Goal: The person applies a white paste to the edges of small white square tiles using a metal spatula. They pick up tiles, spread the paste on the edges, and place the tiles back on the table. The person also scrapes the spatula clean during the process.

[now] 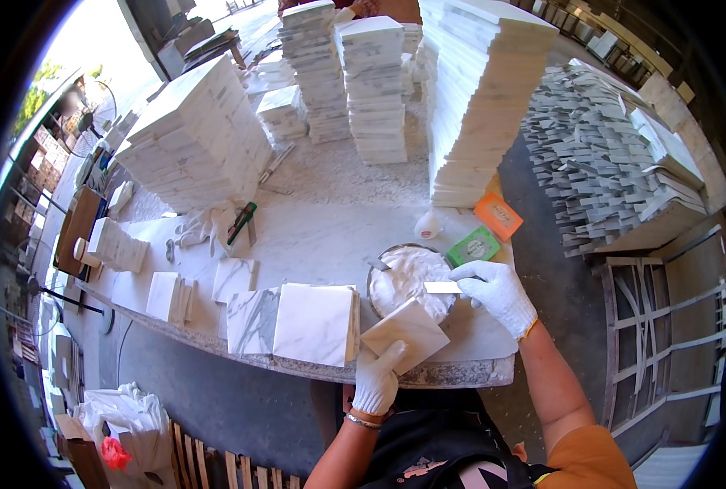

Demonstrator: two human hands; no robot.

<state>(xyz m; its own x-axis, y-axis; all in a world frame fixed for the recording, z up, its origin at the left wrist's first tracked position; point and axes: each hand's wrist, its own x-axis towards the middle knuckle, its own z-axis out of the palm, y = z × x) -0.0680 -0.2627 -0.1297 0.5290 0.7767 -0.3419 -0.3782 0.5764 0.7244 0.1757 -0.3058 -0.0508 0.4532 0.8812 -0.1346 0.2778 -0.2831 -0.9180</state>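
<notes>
Head view: left hand (377, 378) gripping square white marble tile (405, 332), right hand (500, 295) gripping flat pale scraper (441, 287); likely loading white paste (408, 277); spreading needs steadiness.

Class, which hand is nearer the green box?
Right. The right hand is just below the green box in the picture; the left hand is farther off, lower left, holding a marble tile.

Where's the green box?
In the head view, the green box is on the right side of the table, next to the orange box and just beyond the gloved right hand.
</notes>
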